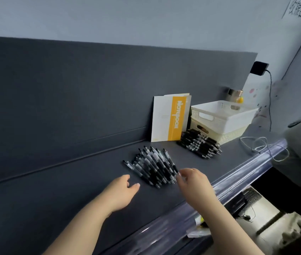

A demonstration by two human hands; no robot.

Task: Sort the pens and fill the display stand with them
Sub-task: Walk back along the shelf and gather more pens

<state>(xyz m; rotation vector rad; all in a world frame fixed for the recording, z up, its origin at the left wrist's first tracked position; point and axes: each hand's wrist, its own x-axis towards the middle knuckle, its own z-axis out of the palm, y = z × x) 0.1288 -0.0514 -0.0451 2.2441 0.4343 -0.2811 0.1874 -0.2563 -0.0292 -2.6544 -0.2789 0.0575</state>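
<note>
The nearer pile of pens (pixel 153 167) lies on the dark table (pixel 54 190) just ahead of both hands. Its barrels run roughly parallel and mix clear and black bodies, which suggests it is the stock not yet sorted. A second pile (pixel 199 143), darker and more tightly stacked, sits farther back at the foot of the stacked baskets (pixel 225 116). It is probably one kind already set apart so the two cannot mingle. The left hand (pixel 122 190) hovers open with relaxed fingers beside the near pile's left end, well placed to steady or rake it. The right hand (pixel 192 179) curves its fingers at the pile's right end; blur hides whether it pinches a pen. A white and yellow folder (pixel 170 118) leans against the back panel (pixel 72 89). No display stand can be made out.
</note>
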